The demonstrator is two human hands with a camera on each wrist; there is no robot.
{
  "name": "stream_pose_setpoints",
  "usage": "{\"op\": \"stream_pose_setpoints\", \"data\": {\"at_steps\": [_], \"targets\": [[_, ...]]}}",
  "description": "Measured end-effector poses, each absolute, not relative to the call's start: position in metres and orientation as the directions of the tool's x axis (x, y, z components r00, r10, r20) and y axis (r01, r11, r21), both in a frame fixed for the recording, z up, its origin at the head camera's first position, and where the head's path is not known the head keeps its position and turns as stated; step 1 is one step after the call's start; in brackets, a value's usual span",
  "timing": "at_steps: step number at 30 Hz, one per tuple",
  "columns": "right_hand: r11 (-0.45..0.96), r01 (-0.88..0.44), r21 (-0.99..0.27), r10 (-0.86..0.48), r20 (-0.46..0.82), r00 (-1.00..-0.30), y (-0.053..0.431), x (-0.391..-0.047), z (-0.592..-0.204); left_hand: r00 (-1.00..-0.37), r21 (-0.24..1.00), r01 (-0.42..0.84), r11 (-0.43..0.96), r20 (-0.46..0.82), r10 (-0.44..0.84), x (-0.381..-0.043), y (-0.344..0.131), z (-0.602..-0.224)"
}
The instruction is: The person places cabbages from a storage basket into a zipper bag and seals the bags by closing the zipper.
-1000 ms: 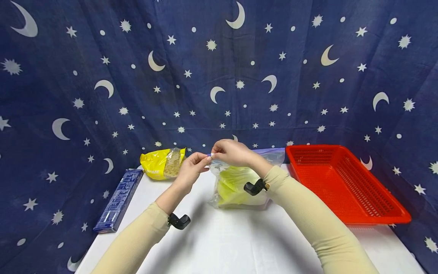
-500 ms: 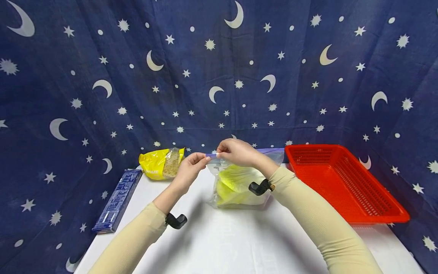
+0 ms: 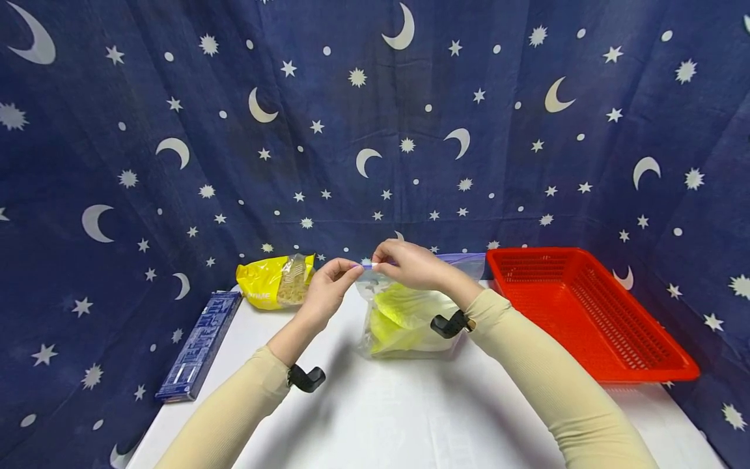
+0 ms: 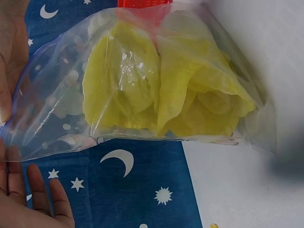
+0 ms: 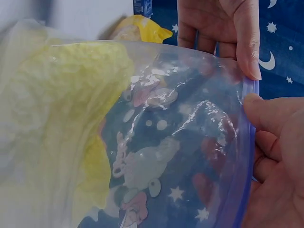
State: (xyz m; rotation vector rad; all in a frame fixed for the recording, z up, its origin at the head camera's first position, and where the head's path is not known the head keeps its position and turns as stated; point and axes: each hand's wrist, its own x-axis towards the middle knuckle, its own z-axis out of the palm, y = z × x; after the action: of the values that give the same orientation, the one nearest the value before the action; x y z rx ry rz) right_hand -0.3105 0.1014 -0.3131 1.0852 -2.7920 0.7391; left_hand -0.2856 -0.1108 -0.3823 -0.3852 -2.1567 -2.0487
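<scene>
A clear zip bag (image 3: 364,293) with a purple-edged top stands upright on the table, holding pale yellow-green leaves (image 3: 398,319) that look like napa cabbage. My left hand (image 3: 329,290) pinches the bag's top left corner between thumb and fingertips. Just right of it, my right hand (image 3: 415,266) pinches the purple zip strip (image 5: 251,142), beside a small white piece that looks like a slider. In the right wrist view both thumbs lie on the strip, a short way apart. The cabbage leaves (image 4: 123,80) fill the bag's lower part in the left wrist view.
A red plastic basket (image 3: 592,326) stands on the right of the white table (image 3: 381,417). At the back left lies a yellow packet (image 3: 263,283) with a see-through window. A long blue box (image 3: 199,348) lies along the left edge. A starry curtain hangs behind.
My right hand has slid a little to the right along the zip strip, away from the left fingertips. The left hand keeps its pinch on the corner, nearly still.
</scene>
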Motion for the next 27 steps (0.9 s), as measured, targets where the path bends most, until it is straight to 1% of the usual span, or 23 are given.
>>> {"op": "stream_pose_setpoints", "data": {"at_steps": [9, 13, 19, 27], "targets": [[0.634, -0.680, -0.367, -0.626, 0.272, -0.731, 0.107, -0.307, -0.316, -0.935, 0.933, 0.352, 0.079, 0.345, 0.085, -0.284, -0.111, -0.384], [0.644, -0.677, -0.356, -0.619, 0.277, -0.735, 0.110, -0.306, -0.317, -0.928, 0.925, 0.369, 0.094, 0.362, 0.086, -0.284, -0.113, -0.386], [0.665, -0.654, -0.360, -0.593, 0.278, -0.756, 0.118, -0.304, -0.318, -0.926, 0.923, 0.376, 0.088, 0.369, 0.079, -0.285, -0.115, -0.389], [0.669, -0.662, -0.338, -0.583, 0.312, -0.750, 0.129, -0.307, -0.322, -0.927, 0.922, 0.373, 0.106, 0.365, 0.088, -0.285, -0.115, -0.388]]}}
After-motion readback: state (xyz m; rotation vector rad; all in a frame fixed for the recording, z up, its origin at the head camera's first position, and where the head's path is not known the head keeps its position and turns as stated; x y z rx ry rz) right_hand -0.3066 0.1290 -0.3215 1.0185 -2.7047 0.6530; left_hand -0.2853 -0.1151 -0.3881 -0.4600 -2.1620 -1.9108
